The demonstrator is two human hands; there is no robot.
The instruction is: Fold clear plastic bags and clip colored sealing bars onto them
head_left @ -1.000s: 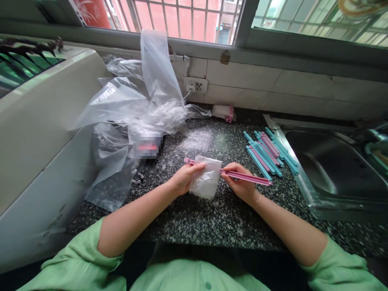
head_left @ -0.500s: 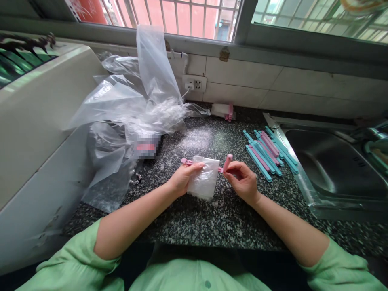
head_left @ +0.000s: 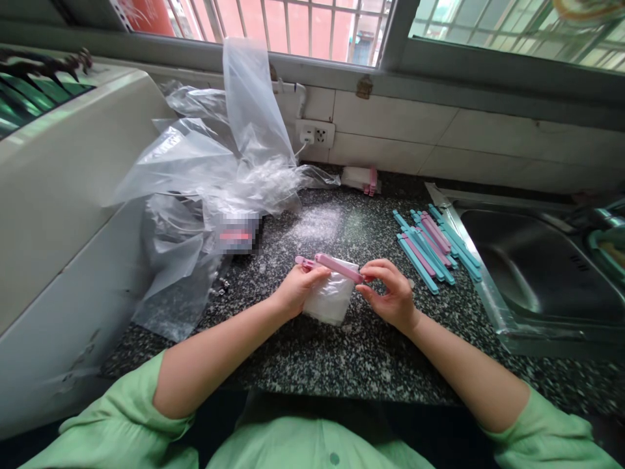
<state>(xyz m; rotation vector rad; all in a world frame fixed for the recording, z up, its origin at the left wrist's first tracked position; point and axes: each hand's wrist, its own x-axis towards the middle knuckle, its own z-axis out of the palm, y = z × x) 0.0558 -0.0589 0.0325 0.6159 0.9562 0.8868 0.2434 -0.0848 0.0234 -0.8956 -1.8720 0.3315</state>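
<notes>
A folded clear plastic bag (head_left: 329, 301) is pinched in my left hand (head_left: 294, 288), thumb on top, above the counter. Across the bag's upper edge lies a pink bag sealing clip (head_left: 338, 268), its upper bar slanting down to the right. The clip's other pink end sticks out beyond my left thumb. My right hand (head_left: 392, 293) grips the clip's right end between thumb and fingers. Whether the clip's two bars are latched together I cannot tell.
Several turquoise and pink sealing clips (head_left: 430, 244) lie in a pile beside the steel sink (head_left: 532, 260). Crumpled clear plastic bags (head_left: 258, 176) heap at the left near a wall socket (head_left: 316, 134). A small clipped packet (head_left: 359, 178) rests by the tiled wall.
The clip's upper bar has swung from standing up at the right to lying across the bag's top edge. My right hand has stayed near the clip's right end.
</notes>
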